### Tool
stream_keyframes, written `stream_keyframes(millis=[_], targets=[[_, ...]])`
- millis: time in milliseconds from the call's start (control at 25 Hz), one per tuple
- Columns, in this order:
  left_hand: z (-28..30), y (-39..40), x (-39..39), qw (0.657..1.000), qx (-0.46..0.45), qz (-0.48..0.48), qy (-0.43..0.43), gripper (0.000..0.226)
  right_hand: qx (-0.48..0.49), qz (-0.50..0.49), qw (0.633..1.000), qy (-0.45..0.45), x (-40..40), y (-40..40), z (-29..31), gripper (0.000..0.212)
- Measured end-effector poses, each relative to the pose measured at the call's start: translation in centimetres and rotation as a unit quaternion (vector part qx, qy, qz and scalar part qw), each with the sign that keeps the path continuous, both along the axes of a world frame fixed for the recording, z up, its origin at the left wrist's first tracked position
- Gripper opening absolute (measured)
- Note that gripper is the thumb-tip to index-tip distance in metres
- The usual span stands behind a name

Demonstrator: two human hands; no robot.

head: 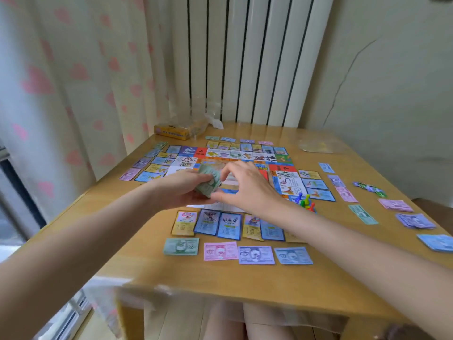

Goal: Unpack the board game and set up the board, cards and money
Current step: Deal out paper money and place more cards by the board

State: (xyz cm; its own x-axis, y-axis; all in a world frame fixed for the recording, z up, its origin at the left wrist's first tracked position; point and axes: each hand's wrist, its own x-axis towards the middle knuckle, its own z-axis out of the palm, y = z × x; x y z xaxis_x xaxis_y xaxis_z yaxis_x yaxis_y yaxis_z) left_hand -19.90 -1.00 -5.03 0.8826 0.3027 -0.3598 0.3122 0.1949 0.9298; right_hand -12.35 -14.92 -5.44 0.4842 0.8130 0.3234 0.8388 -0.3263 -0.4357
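The colourful game board lies flat in the middle of the wooden table, with property cards laid around its edges. Above the board my left hand grips a stack of green play money. My right hand pinches the same stack at its near edge with thumb and fingers. In front of me lie single notes: green, pink, purple and blue. Coloured pawns stand at the board's near right corner.
Money piles sit at the table's right side: pink, purple, blue, and a green note. The yellow game box and clear plastic wrap lie at the back left. A radiator and curtain stand behind.
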Motion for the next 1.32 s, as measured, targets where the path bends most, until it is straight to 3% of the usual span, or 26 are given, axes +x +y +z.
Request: stream_keyframes(millis=[160,320,440,600,760,920,1000,1120,1320], targets=[[0.7,-3.7,3.8,0.998,0.023,-0.043,-0.030,0.019,-0.021,-0.036,0.999,-0.018,2.0,-2.0,0.4,0.042],[0.9,-7.1,7.4,0.996,0.014,-0.089,-0.015,0.023,-0.012,-0.073,0.997,0.000,4.8,-5.4,1.1,0.042],[1.1,-9.7,9.9,0.991,-0.015,-0.130,-0.007,0.023,0.001,-0.106,0.994,0.038,6.9,-8.3,1.7,0.036],[1.1,-12.8,12.4,0.976,0.013,-0.218,0.011,0.014,0.066,-0.124,0.980,0.141,9.1,-12.9,2.4,0.030],[0.9,-16.2,14.3,0.963,0.067,-0.262,0.013,0.010,-0.084,-0.092,0.992,0.028,9.7,-16.6,2.1,0.054],[0.6,-20.7,15.9,0.946,0.123,-0.299,0.006,0.015,-0.078,-0.178,0.981,-0.013,10.5,-19.8,2.0,0.041],[0.2,-23.1,16.3,0.933,0.145,-0.330,0.010,0.019,-0.135,-0.201,0.970,-0.021,10.8,-21.8,2.7,0.035],[-0.4,-26.7,16.5,0.916,0.180,-0.359,0.008,0.021,-0.211,-0.226,0.951,-0.004,10.9,-25.0,3.1,0.024],[-1.2,-30.1,16.3,0.932,0.145,-0.332,0.005,0.008,-0.257,-0.262,0.921,0.133,11.7,-29.3,2.8,0.016]])
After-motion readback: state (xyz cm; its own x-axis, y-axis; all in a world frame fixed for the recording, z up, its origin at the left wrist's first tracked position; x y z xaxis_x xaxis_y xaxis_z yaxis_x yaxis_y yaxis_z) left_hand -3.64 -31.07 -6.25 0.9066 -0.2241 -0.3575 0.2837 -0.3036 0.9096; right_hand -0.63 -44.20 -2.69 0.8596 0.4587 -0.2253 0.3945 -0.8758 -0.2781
